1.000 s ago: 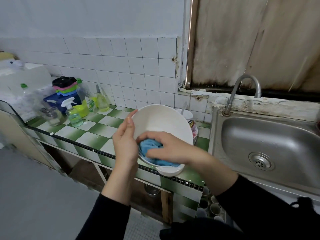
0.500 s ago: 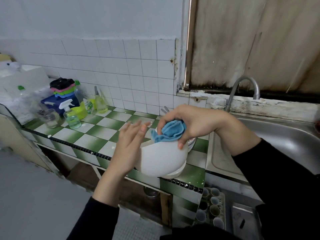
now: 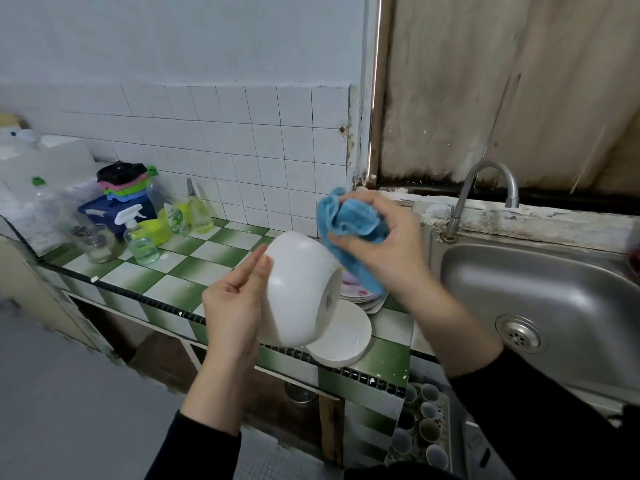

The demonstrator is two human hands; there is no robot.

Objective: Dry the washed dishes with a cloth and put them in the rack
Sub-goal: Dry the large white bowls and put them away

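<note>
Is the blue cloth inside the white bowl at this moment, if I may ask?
No, the blue cloth is bunched in the right hand, outside the white bowl and above its outer wall.
</note>
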